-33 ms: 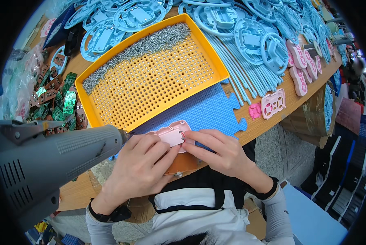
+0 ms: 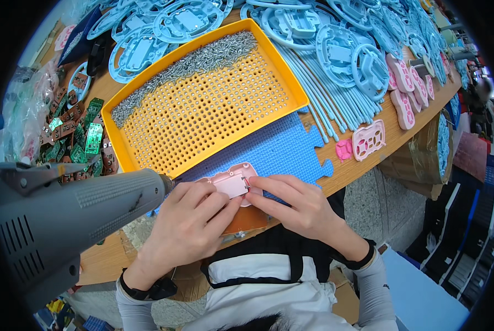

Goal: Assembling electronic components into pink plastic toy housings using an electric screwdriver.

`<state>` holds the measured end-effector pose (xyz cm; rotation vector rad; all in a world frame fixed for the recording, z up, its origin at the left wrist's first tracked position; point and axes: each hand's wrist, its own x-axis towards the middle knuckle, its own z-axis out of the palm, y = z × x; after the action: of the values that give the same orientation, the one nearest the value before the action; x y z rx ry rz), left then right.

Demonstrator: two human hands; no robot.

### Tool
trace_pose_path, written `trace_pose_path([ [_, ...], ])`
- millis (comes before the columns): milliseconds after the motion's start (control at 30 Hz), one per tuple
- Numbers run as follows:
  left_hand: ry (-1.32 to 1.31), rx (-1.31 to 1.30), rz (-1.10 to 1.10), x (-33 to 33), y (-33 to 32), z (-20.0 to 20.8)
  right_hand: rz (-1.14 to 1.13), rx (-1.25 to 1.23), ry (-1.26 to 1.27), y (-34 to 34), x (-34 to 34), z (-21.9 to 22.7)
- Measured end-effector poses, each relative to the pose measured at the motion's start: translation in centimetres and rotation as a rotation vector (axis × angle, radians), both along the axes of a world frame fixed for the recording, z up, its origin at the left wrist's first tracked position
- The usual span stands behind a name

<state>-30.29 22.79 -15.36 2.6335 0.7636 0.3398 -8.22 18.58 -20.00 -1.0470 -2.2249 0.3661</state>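
Note:
A pale pink plastic housing (image 2: pixel 236 172) with a raised rectangular box in its middle lies open side up, at the near edge of the blue foam mat. My left hand (image 2: pixel 194 220) is closed over its left and near side, thumb and fingertips pressing on the box. From the right, my right hand (image 2: pixel 294 204) brings thumb and forefinger together at the end of the box. A small metal contact and a thin reddish wire show beside those fingertips; what they pinch is too small to make out. Below the housing is a brown-orange surface (image 2: pixel 247 222), partly hidden.
A grey power screwdriver (image 2: pixel 92 204) reaches in from the left. Behind the mat (image 2: pixel 258 149) stands a yellow perforated tray (image 2: pixel 299 96) of screws. Circuit boards (image 2: pixel 94 138) pile up left; blue frames (image 2: pixel 341 52), blue rods (image 2: pixel 318 88) and pink parts (image 2: pixel 368 140) lie behind and right.

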Motion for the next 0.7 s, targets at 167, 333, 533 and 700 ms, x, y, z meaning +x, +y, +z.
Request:
trace_pose_path([
  [167, -0.094, 0.04, 0.023, -0.9, 0.0, -0.9, 0.004, -0.066, 0.014, 0.1, -0.3, 0.7],
  [333, -0.142, 0.055, 0.081, -1.1, -0.2, -1.1, -0.051, -0.134, 0.037, -0.3, -0.5, 0.7],
  [533, -0.064, 0.154, 0.053, -0.6, -0.3, -0.7, -0.045, -0.259, 0.054, -0.4, -0.5, 1.6],
  [700, -0.038, 0.126, 0.051, -0.6, -0.2, -0.4, -0.223, -0.517, 0.382, 0.2, -0.4, 2.5],
])
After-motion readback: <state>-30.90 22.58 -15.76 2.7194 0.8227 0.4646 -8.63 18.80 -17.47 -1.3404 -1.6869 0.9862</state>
